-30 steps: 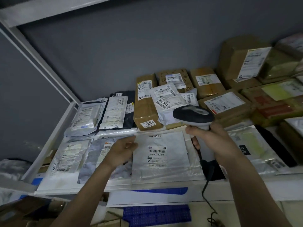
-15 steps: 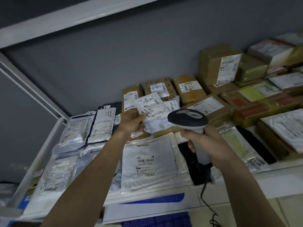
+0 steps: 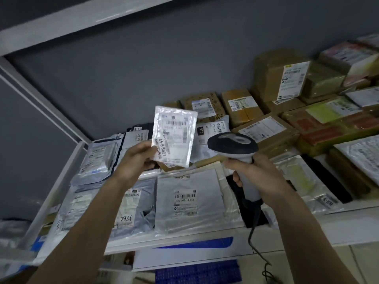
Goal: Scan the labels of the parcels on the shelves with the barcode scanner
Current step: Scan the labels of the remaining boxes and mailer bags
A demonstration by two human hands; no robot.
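**Pouch raised before scanner**

Far left of shelf (image 3: 61, 187): clear bags (image 3: 98, 160) lying flat; grey mailer (image 3: 131, 210) marked 7936 at front edge. Left hand (image 3: 135, 158) lifted above shelf, fingers and thumb pinching lower left corner of a small white pouch (image 3: 174, 136); pouch upright, slightly tilted, label facing the camera, reads 45-6-5621. Below it, flat white mailer (image 3: 188, 201) with barcode label. Right hand (image 3: 256, 173) wrapped round scanner (image 3: 232, 145) handle; scanner head just right of pouch, not touching; cable (image 3: 252, 238) hangs down past shelf edge. Right and rear: brown boxes (image 3: 266, 132) stacked, labels up.
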